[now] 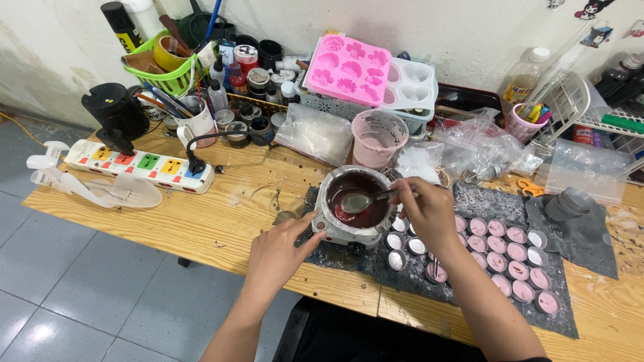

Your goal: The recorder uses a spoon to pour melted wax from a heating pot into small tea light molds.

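My right hand (429, 213) grips the handle of a metal spoon (359, 200) whose bowl dips into dark red liquid in a small metal pot (355, 198). The pot stands on a little white hot plate (343, 234). My left hand (282, 248) rests on the wooden table with its fingers spread, the fingertips touching the hot plate's left side. To the right of the pot, several small round metal cups (516, 253) lie in rows on a dark grey mat (563, 315), many filled with pink wax.
A white power strip (137, 165) lies at the left, a black device (114, 110) behind it. A pink measuring cup (379, 137), pink and white silicone moulds (349, 70), a green basket (168, 79), bottles and plastic bags crowd the back. A stack of grey cups (567, 203) sits at the right.
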